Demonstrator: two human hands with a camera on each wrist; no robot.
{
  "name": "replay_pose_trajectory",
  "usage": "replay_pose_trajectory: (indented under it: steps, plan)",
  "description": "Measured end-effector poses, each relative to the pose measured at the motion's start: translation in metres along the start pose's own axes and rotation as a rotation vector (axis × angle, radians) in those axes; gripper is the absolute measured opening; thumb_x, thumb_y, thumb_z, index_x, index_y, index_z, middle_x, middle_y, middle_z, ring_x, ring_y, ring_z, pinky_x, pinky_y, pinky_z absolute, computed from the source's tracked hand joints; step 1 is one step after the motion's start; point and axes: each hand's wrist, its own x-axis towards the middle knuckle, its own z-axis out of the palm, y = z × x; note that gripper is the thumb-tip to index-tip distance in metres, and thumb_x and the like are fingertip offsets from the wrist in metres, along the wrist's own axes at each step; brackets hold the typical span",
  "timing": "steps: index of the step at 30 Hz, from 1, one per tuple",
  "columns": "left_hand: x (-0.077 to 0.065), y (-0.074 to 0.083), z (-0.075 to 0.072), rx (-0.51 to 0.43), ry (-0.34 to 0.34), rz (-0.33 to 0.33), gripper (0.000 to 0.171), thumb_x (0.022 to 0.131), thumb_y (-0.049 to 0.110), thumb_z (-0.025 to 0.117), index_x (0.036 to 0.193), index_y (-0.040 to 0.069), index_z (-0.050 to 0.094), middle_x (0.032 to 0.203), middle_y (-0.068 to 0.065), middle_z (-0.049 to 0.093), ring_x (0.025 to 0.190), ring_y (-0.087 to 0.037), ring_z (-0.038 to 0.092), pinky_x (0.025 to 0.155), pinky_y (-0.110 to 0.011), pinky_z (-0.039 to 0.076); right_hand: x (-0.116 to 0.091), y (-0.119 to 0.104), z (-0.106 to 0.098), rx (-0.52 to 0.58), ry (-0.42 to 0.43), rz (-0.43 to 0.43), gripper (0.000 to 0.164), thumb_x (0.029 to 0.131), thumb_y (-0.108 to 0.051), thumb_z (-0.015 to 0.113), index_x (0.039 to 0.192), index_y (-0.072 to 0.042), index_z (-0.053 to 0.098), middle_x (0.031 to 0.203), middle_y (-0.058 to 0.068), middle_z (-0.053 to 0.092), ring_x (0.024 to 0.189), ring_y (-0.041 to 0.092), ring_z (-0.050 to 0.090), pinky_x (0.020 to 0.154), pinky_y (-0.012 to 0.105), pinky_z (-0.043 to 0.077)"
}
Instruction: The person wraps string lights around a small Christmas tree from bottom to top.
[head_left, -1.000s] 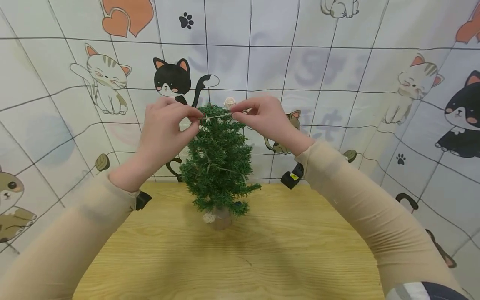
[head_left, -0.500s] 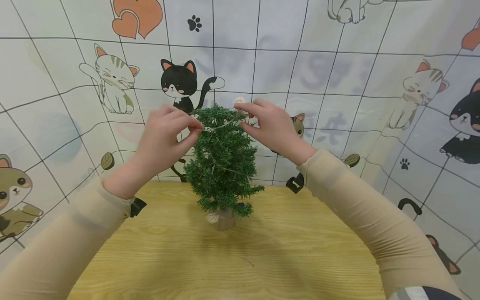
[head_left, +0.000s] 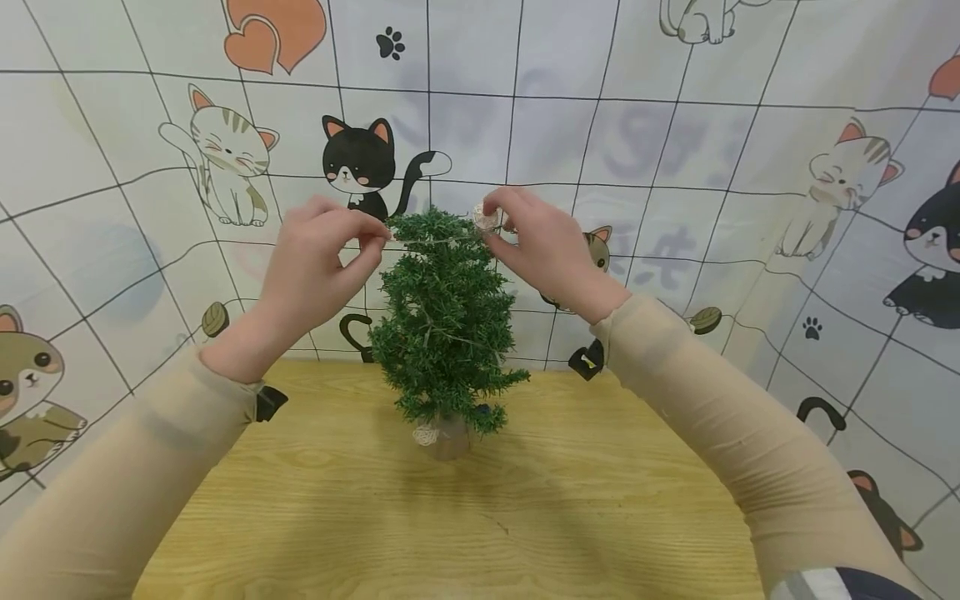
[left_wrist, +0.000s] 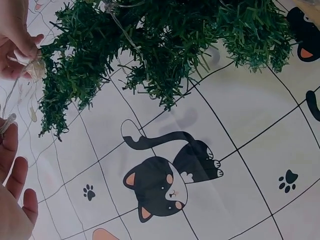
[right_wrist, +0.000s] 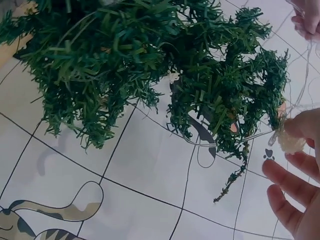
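A small green artificial Christmas tree (head_left: 450,333) stands in the middle of the table. In front of its top, a thin clear string of lights (head_left: 442,241) is stretched nearly level between both hands. My left hand (head_left: 318,258) pinches this wire at the tree's upper left; a clear bulb shows at its fingertips in the left wrist view. At the upper right, my right hand (head_left: 547,246) holds a pale wicker ball (right_wrist: 291,141) on the wire between thumb and fingers. Lower down, more wire crosses the branches.
Another wicker ball (head_left: 426,434) hangs low by the tree's pale base (head_left: 450,442). The wooden table (head_left: 480,525) reaches back to a white cloth (head_left: 465,133) printed with a grid and cartoon cats, close behind the tree.
The head view has shifted slightly. My left hand has moved left and a little up, pulling the sagging wire straighter. My right hand has closed its fingers around the wicker ball.
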Motion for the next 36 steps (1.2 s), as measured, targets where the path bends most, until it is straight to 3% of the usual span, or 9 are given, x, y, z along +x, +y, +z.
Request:
replay_pose_trajectory:
  steps: [5,10,16,22,30,32,36]
  plan:
    - [0.003,0.001,0.003,-0.017,0.017,0.002,0.012,0.09,0.001,0.061,0.093,0.003,0.073,0.081,-0.006,0.069,0.077,-0.027,0.052,0.078,-0.045,0.037,0.002,0.003,-0.002,0.051,0.007,0.05,0.034,0.094,-0.019,0.064,0.126,-0.009,0.061,0.116,0.006,0.059,0.077,0.02,0.056,0.061,0.033,0.042]
    - [0.009,0.006,0.005,-0.015,0.039,0.071,0.012,0.091,0.003,0.06,0.092,0.002,0.072,0.08,-0.006,0.069,0.075,-0.027,0.051,0.074,-0.043,0.037,-0.006,0.007,-0.007,0.13,0.022,0.084,0.028,0.09,-0.019,0.067,0.116,-0.008,0.066,0.106,0.005,0.056,0.076,0.019,0.05,0.065,0.032,0.038]
    - [0.011,0.004,0.003,0.025,0.05,0.103,0.014,0.092,0.003,0.058,0.091,0.001,0.072,0.079,-0.009,0.069,0.074,-0.028,0.053,0.075,-0.044,0.04,-0.017,0.01,-0.001,0.16,0.002,-0.018,0.024,0.089,-0.014,0.068,0.11,-0.006,0.067,0.101,0.006,0.057,0.073,0.017,0.048,0.063,0.032,0.039]
    - [0.008,-0.008,-0.001,0.061,0.103,-0.037,0.013,0.091,0.002,0.059,0.09,0.001,0.073,0.08,-0.011,0.069,0.078,-0.031,0.055,0.078,-0.047,0.04,-0.014,0.002,0.016,0.059,0.046,-0.106,0.028,0.089,-0.022,0.071,0.114,-0.009,0.067,0.102,0.006,0.061,0.072,0.018,0.055,0.058,0.031,0.042]
    - [0.018,-0.037,0.002,0.117,0.142,-0.169,0.018,0.095,0.008,0.058,0.093,0.0,0.073,0.081,-0.012,0.07,0.07,-0.029,0.05,0.071,-0.042,0.034,-0.008,-0.005,0.025,-0.04,0.105,-0.132,0.033,0.09,-0.024,0.072,0.118,-0.008,0.066,0.1,0.007,0.063,0.087,0.02,0.06,0.065,0.033,0.047]
    - [0.018,-0.042,0.005,0.091,0.122,-0.249,0.019,0.096,0.01,0.058,0.095,-0.001,0.073,0.082,-0.013,0.069,0.073,-0.028,0.049,0.071,-0.039,0.034,-0.008,-0.005,0.025,-0.045,0.105,-0.145,0.033,0.09,-0.024,0.072,0.119,-0.007,0.066,0.099,0.007,0.063,0.086,0.02,0.06,0.066,0.033,0.047]
    - [0.012,-0.053,0.012,-0.04,0.029,-0.504,0.024,0.098,0.02,0.057,0.102,0.002,0.072,0.086,-0.01,0.067,0.079,-0.022,0.051,0.072,-0.033,0.035,-0.01,-0.005,0.025,-0.029,0.109,-0.158,0.033,0.09,-0.023,0.071,0.119,-0.008,0.065,0.098,0.007,0.062,0.081,0.02,0.06,0.061,0.033,0.045]
